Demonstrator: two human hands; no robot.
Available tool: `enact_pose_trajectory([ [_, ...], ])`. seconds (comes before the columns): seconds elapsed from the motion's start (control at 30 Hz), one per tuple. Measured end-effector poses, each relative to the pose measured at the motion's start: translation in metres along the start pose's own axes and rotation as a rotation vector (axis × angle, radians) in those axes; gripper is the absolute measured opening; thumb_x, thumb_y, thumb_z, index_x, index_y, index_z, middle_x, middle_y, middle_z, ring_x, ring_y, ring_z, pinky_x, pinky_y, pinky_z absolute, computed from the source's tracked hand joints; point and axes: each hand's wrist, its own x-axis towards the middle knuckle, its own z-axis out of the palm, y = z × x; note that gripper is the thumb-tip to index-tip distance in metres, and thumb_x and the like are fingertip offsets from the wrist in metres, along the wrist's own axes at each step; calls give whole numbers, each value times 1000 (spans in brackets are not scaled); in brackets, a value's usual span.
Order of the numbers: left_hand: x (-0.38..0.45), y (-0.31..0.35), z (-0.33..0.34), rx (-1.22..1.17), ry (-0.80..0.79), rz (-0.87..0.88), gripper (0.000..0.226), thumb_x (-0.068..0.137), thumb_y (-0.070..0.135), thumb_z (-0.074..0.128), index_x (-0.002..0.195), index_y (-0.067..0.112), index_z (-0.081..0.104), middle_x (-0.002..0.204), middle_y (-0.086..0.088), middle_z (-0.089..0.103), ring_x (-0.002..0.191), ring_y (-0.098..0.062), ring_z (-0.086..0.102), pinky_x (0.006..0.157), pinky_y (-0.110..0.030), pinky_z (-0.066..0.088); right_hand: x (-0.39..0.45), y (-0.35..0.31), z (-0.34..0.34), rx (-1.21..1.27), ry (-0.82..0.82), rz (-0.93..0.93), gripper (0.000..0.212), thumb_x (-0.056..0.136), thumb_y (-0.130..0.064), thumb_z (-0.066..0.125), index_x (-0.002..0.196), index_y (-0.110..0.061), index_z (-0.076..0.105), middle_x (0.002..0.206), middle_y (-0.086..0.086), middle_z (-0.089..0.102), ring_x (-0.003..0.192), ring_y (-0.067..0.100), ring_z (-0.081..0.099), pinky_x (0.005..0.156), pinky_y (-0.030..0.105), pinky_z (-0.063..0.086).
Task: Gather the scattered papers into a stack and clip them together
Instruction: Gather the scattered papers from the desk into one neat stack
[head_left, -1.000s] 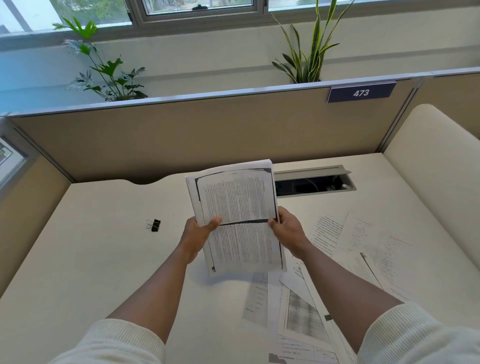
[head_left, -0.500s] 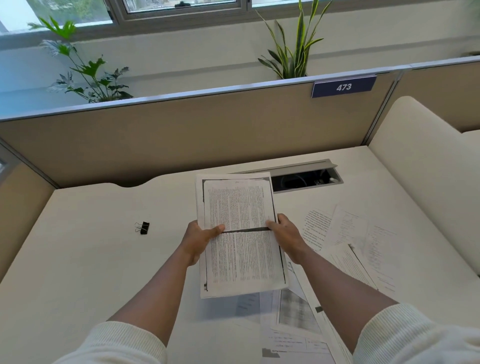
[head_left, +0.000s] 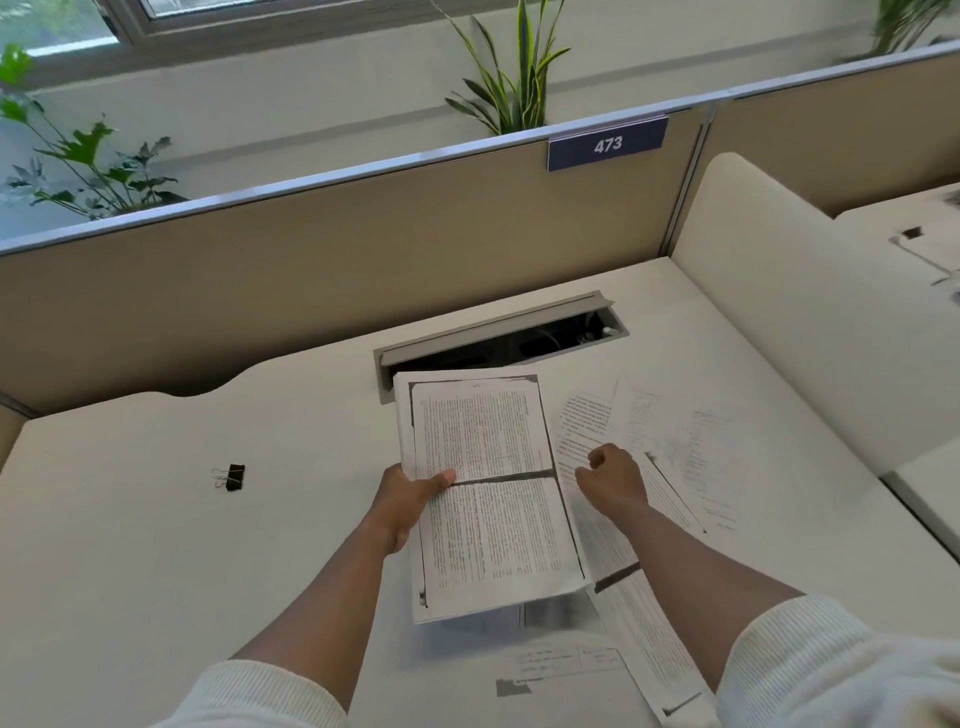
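Observation:
A stack of printed papers is held above the white desk, tilted slightly. My left hand grips its left edge, thumb on top. My right hand is off the stack, just to its right, fingers curled loosely with nothing in them, hovering over loose sheets that lie spread on the desk at the right. More loose sheets lie under and below the stack near my right forearm. A black binder clip lies alone on the desk to the left.
An open cable tray is set into the desk behind the stack. A beige partition with a "473" sign closes the back; a cream panel bounds the right side. Plants stand behind the partition.
My right hand has let go of the stack's right edge and moved right over the loose sheets. The stack has lowered and now rests in my left hand alone. The view shifted.

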Motion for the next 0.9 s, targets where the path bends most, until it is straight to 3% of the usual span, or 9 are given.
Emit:
enact_pose_trajectory([
  [0.1, 2, -4, 15, 20, -15, -25, 48, 84, 14, 77, 129, 6, 61, 118, -12, 71, 106, -31, 69, 96, -55, 52, 1, 15, -16, -112, 37, 92, 47, 80, -16, 61, 126, -7, 52, 127, 12, 50, 111, 27, 54, 90, 40, 50],
  [0.23, 3, -8, 35, 60, -44, -49, 47, 83, 17, 78, 127, 8, 62, 117, -11, 72, 106, -31, 69, 96, -55, 52, 2, 35, -37, -279, 53, 231, 69, 80, -27, 65, 142, -15, 38, 135, 12, 41, 126, 29, 43, 102, 48, 41],
  [0.33, 3, -11, 47, 77, -75, -52, 42, 83, 16, 78, 122, 11, 65, 113, -7, 74, 99, -25, 72, 90, -47, 57, 2, 49, -50, -436, 53, 328, 79, 73, -39, 76, 137, -13, 39, 136, 13, 38, 129, 30, 37, 104, 49, 37],
  [0.43, 4, -14, 56, 92, -83, -62, 41, 83, 16, 78, 122, 12, 65, 111, -6, 74, 100, -25, 71, 91, -48, 56, 1, 63, -59, -507, 34, 393, 91, 65, -45, 81, 136, -13, 37, 140, 14, 32, 131, 32, 33, 105, 51, 35],
  [0.53, 4, -16, 66, 101, -93, -69, 41, 83, 15, 78, 122, 12, 65, 108, -4, 74, 99, -24, 71, 88, -45, 57, 2, 74, -65, -542, 27, 431, 95, 61, -46, 83, 136, -13, 34, 139, 16, 30, 129, 32, 35, 104, 53, 36],
  [0.7, 3, -17, 78, 117, -103, -89, 45, 84, 14, 77, 126, 8, 63, 117, -10, 72, 107, -29, 69, 98, -55, 51, 3, 86, -69, -608, 18, 449, 100, 57, -52, 83, 134, -14, 33, 135, 15, 33, 126, 32, 36, 101, 51, 39],
  [0.9, 5, -22, 83, 139, -87, -119, 44, 83, 16, 78, 125, 10, 63, 114, -9, 73, 103, -30, 70, 91, -54, 55, 6, 92, -72, -576, 8, 480, 98, 56, -56, 83, 133, -14, 38, 131, 9, 44, 123, 28, 41, 95, 46, 38],
])
